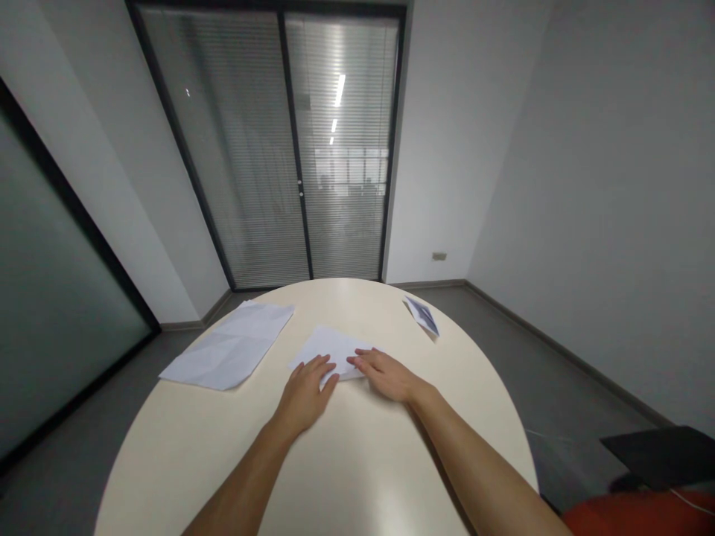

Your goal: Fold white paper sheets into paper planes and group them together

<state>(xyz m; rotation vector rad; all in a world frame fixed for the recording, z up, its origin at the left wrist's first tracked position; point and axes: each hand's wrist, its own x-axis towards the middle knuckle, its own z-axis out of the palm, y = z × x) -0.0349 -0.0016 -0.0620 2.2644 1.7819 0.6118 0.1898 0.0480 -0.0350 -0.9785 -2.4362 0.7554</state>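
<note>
A folded sheet of white paper (334, 344) lies flat on the round cream table (335, 461), under both of my hands. My left hand (308, 388) rests on its left near part, palm down, fingers stretched out and thumb apart. On the right near part lies my right hand (385, 374), also palm down, its fingers extended toward the middle of the paper. Neither hand grips the sheet; both touch it from above. The paper's near corners are partly hidden beneath my fingers.
Creased larger white sheets (234, 346) lie at the table's left edge. A small folded paper with a dark printed picture (423, 316) sits near the far right edge. Beyond stands a glass door with blinds (346, 223). A red seat (642, 515) and a black flat object (664, 454) are at lower right.
</note>
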